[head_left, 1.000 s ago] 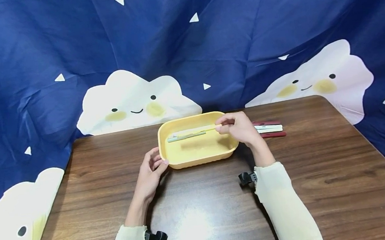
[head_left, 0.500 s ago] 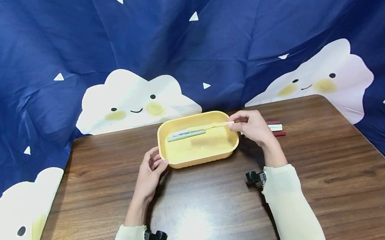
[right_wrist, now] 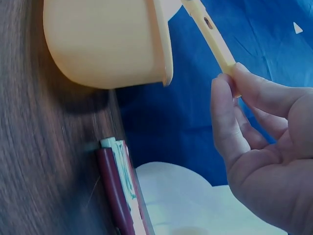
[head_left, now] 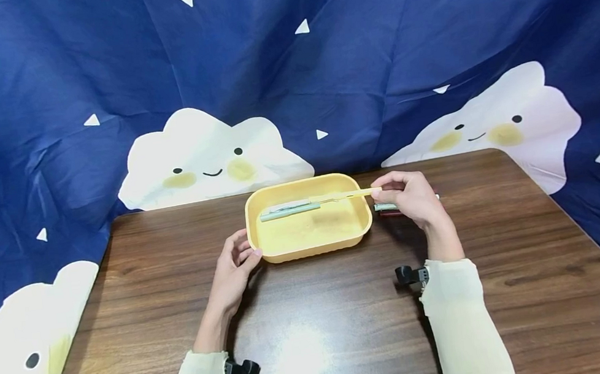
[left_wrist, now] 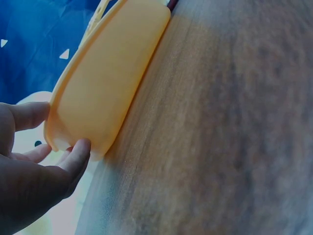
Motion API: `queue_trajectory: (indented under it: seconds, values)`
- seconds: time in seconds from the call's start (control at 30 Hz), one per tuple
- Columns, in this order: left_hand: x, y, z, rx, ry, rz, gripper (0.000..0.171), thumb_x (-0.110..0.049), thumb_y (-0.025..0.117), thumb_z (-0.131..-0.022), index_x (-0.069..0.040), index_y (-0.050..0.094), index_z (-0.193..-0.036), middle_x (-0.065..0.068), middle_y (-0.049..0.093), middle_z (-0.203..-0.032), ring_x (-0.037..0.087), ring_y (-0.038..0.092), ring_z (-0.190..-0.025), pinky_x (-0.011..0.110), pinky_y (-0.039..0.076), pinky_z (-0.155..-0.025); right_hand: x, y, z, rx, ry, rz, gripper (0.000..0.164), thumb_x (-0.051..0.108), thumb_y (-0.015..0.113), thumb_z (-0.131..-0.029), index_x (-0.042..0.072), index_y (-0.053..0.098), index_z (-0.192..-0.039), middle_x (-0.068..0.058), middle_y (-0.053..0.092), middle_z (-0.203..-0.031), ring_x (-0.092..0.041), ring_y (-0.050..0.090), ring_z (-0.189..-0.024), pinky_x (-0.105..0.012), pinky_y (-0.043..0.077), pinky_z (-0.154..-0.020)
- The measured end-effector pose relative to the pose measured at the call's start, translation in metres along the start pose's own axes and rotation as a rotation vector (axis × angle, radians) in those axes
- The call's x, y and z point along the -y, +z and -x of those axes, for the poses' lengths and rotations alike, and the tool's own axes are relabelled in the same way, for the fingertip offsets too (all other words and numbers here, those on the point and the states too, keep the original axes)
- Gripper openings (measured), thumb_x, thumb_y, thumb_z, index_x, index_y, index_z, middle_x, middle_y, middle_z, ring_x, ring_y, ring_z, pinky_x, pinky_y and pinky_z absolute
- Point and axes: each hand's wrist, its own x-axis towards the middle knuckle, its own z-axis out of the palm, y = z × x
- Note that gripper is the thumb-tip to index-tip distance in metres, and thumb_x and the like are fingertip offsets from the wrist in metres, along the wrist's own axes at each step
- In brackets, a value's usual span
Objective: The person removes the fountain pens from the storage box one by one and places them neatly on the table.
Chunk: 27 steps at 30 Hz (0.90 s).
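Note:
A yellow plastic basin (head_left: 313,252) with rounded corners sits on the table. My left hand (head_left: 232,273) holds its near left corner, thumb and fingers on either side in the left wrist view, where the basin wall (left_wrist: 98,83) fills the upper left. My right hand (head_left: 415,198) pinches the end of a yellow pen (head_left: 353,194) between thumb and fingertips. That pen (right_wrist: 213,39) is held above the basin, reaching over its right rim. Inside the basin lie a light green pen (head_left: 290,212) and a whitish pen (head_left: 285,205), side by side.
Right of the basin, partly behind my right hand, several pens lie together on the wooden table (head_left: 510,274). The right wrist view shows a dark red pen (right_wrist: 113,188) beside lighter ones. A blue curtain (head_left: 285,59) with clouds hangs behind the table.
My right hand has moved right with the yellow pen, from over the basin to beyond its right rim. The left hand and the basin have stayed in place.

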Motion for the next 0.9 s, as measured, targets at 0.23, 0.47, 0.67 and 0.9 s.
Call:
queue_trajectory:
  seconds: [0.23, 0.47, 0.67, 0.9]
  values:
    - [0.001, 0.0, 0.0, 0.0, -0.002, 0.008, 0.057, 0.003, 0.062, -0.097, -0.001, 0.039, -0.149, 0.023, 0.051, -0.134, 0.026, 0.053, -0.113, 0.019, 0.05, -0.088, -0.001, -0.013, 0.006, -0.028, -0.003, 0.021, 0.028, 0.001, 0.075, -0.09, -0.016, 0.066, -0.11, 0.004, 0.071, -0.08, -0.007, 0.068, -0.074, -0.021, 0.056, -0.071]
    - [0.002, 0.0, 0.001, -0.002, -0.002, 0.003, 0.057, 0.003, 0.063, -0.097, -0.001, 0.039, -0.149, 0.023, 0.051, -0.133, 0.025, 0.053, -0.112, 0.019, 0.05, -0.088, -0.002, -0.024, 0.01, -0.055, -0.003, -0.011, 0.031, 0.0, 0.074, -0.09, -0.019, 0.062, -0.112, 0.008, 0.07, -0.078, -0.004, 0.065, -0.074, -0.021, 0.056, -0.071]
    - [0.001, -0.001, 0.001, -0.002, -0.008, -0.004, 0.057, 0.002, 0.062, -0.097, -0.003, 0.039, -0.149, 0.022, 0.052, -0.134, 0.025, 0.052, -0.113, 0.019, 0.05, -0.088, -0.006, -0.03, 0.012, -0.069, -0.002, -0.026, 0.031, -0.002, 0.074, -0.089, -0.02, 0.061, -0.111, 0.008, 0.07, -0.079, -0.003, 0.064, -0.075, -0.02, 0.056, -0.071]
    - [0.0, 0.0, 0.001, 0.007, -0.016, -0.006, 0.057, 0.001, 0.063, -0.097, -0.005, 0.04, -0.149, 0.019, 0.052, -0.133, 0.025, 0.052, -0.114, 0.021, 0.05, -0.089, -0.013, -0.038, 0.015, -0.081, 0.012, -0.098, 0.014, -0.005, 0.074, -0.088, -0.009, 0.07, -0.101, 0.007, 0.071, -0.078, -0.003, 0.064, -0.074, -0.02, 0.056, -0.069]
